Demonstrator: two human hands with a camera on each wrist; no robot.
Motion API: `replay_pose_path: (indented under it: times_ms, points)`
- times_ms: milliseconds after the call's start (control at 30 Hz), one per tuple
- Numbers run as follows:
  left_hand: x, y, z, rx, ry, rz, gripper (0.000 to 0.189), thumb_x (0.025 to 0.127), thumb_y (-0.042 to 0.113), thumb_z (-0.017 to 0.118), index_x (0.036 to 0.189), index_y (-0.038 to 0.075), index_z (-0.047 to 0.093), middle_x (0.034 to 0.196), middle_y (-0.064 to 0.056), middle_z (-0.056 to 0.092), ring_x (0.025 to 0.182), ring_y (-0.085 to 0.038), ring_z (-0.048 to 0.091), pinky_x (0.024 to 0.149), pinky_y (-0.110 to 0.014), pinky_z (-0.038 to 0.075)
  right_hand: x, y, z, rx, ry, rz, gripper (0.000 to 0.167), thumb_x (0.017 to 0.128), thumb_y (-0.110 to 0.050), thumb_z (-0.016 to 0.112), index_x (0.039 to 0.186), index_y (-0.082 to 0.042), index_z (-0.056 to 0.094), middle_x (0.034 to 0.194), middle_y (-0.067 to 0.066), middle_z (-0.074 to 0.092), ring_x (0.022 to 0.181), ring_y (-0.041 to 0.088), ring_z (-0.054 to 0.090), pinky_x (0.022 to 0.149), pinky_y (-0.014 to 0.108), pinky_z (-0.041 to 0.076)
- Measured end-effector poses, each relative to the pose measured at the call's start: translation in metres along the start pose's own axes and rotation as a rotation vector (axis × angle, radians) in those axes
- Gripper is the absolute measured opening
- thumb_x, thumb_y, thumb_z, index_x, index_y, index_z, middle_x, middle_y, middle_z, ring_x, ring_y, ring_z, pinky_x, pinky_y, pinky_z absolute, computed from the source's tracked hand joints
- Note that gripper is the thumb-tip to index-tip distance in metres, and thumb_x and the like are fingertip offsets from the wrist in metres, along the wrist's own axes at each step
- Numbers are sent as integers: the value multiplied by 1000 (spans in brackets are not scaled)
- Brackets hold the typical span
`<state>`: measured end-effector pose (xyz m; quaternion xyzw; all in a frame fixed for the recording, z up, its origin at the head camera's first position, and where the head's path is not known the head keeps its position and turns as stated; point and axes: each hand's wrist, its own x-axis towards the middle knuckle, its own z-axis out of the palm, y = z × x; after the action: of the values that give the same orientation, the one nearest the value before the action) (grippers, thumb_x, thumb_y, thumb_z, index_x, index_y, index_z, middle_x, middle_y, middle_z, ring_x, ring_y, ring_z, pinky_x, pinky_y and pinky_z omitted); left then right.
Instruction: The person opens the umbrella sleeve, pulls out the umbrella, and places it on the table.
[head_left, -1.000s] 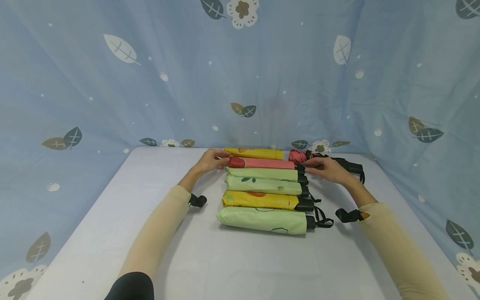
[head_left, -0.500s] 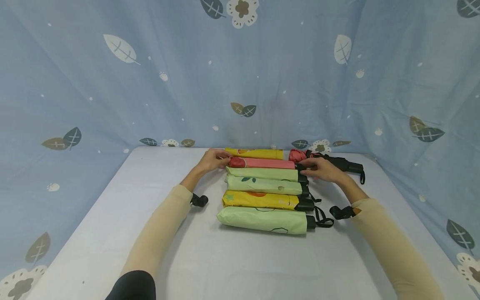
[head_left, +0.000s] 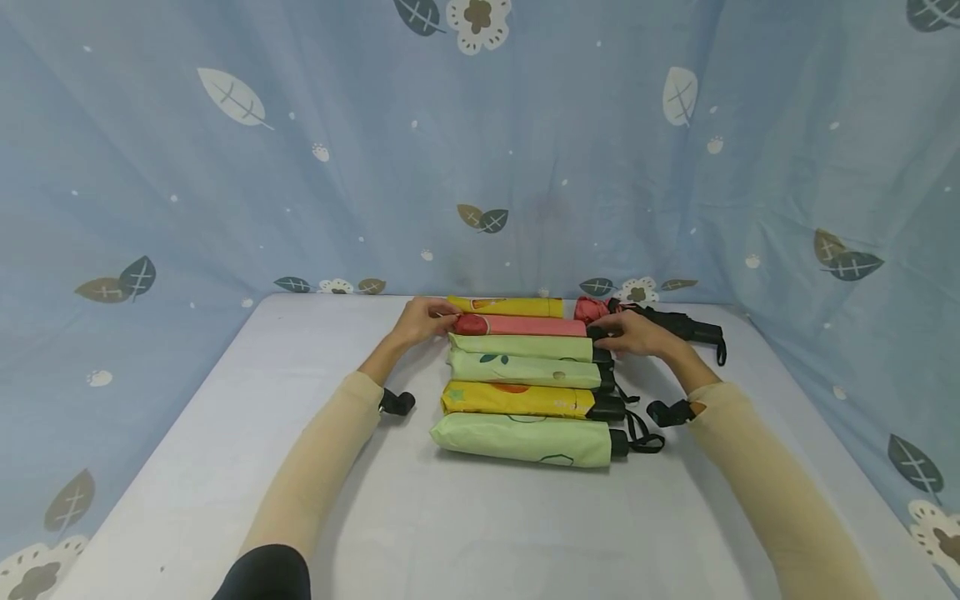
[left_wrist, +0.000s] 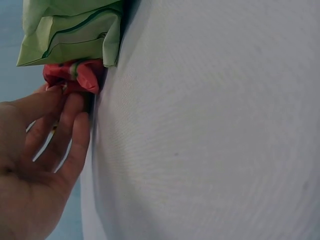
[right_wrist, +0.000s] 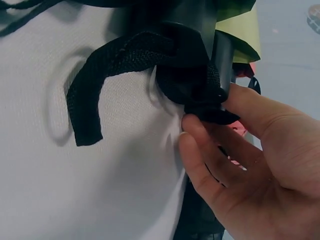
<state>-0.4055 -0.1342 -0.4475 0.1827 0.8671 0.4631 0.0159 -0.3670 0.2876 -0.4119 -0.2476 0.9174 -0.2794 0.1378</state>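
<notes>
A red folding umbrella (head_left: 536, 326) lies crosswise in a row of folded umbrellas, with my hands at its two ends. My left hand (head_left: 422, 321) pinches its gathered cloth tip; the left wrist view shows thumb and fingers on the red cloth (left_wrist: 75, 75). At the other end my right hand (head_left: 637, 333) holds the black handle (right_wrist: 205, 107) between thumb and fingertips. Two light green umbrellas (head_left: 521, 347) lie just in front of the red one, then a yellow umbrella (head_left: 525, 400) and a larger green umbrella (head_left: 525, 442). Behind it is another yellow umbrella (head_left: 517, 307).
A red-and-black umbrella (head_left: 686, 327) lies at the back right, behind my right hand. Black wrist straps (head_left: 645, 440) stick out from the handles on the right side. The white table (head_left: 480, 533) meets a patterned blue curtain (head_left: 540, 167) at its back edge.
My right hand and forearm have shifted a little to the left, bringing the fingers closer in on the red umbrella's handle. The left hand stays at its tip, and the umbrellas keep their places.
</notes>
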Motion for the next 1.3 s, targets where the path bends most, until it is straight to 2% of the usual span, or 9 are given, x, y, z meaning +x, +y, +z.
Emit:
replay_pose_path:
  times_ms: [300,467,533,700,767,933,1067,1167,1300]
  points:
    - [0,-1,1,-22,20,-8,19,94,15,67,110,7,74,109,-16,73,75,-16,72,68,-34,62,3,3,2,32,-1,24,50,96,-13,63,140,7,48,85,16,66,66,31,63,56,28,46]
    - [0,-2,2,-49,34,-29,19,94,15,67,109,6,74,107,-17,73,77,-17,72,68,-33,62,6,5,3,-13,14,38,52,95,-16,65,139,6,50,80,18,66,66,28,61,57,28,43]
    - [0,-2,2,-60,37,-38,19,94,15,67,109,6,74,106,-17,73,79,-18,72,69,-32,62,7,5,4,-42,35,42,51,94,-17,66,138,5,52,86,17,67,68,24,60,60,28,43]
    - [-1,1,1,-38,46,-40,20,94,18,68,109,7,74,106,-16,74,84,-19,72,71,-31,62,7,7,6,-99,98,27,47,92,-17,70,133,2,59,120,21,66,80,16,54,72,30,43]
    - [-1,2,0,-34,55,-38,20,94,18,68,109,7,74,104,-16,74,85,-21,73,72,-33,62,7,7,6,-92,118,18,46,91,-16,71,132,1,60,126,22,64,79,16,52,70,30,42]
    - [-1,5,-4,-77,59,-36,21,94,16,67,111,4,73,103,-18,74,85,-21,73,75,-35,62,9,5,5,-49,141,14,48,89,-15,72,132,1,60,124,23,64,65,16,46,60,30,38]
    - [-2,5,-4,-115,53,-39,21,94,15,66,111,3,72,105,-20,73,86,-23,74,77,-35,62,9,7,5,-49,139,23,47,89,-17,73,132,-1,60,110,20,66,65,16,44,58,29,36]
    - [-3,6,-3,-142,55,-46,21,94,14,67,111,3,72,105,-21,73,88,-28,73,77,-36,62,9,9,6,-48,141,19,46,90,-18,72,132,-3,60,107,18,66,69,18,48,61,31,39]
    - [-3,5,-3,-165,52,-53,21,94,14,66,111,2,72,105,-22,73,92,-32,73,78,-36,62,7,11,7,-48,153,-10,46,91,-20,72,131,-3,60,123,18,65,91,23,60,76,38,50]
